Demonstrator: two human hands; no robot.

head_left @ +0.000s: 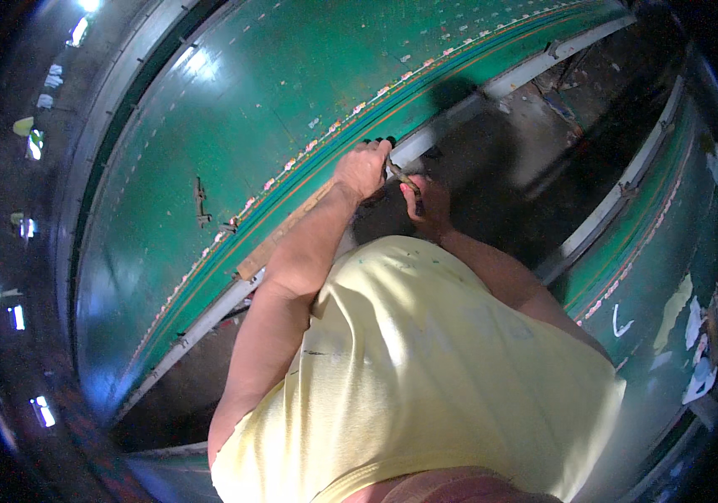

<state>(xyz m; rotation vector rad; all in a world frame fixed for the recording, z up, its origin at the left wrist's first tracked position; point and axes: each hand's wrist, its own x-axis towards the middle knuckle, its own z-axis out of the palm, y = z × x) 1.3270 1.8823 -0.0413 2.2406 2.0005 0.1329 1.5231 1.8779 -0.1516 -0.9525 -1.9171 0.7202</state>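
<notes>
A long green table runs diagonally in front of me, with a pale metal rail along its near edge. My left hand is closed at this edge, next to small dark knob-like shapes; what lies under its fingers is hidden. Just to its right, my right hand is closed round a slim, worn metal tool, perhaps a wrench. The tool's far end meets the rail beside my left fingers. A wooden strip lies along the edge, partly behind my left forearm.
A metal fitting lies on the green top. Small marks dot a line near the table's edge. Behind me on the right stands another green table with its own rail, bearing pale scraps. Dark floor shows between them.
</notes>
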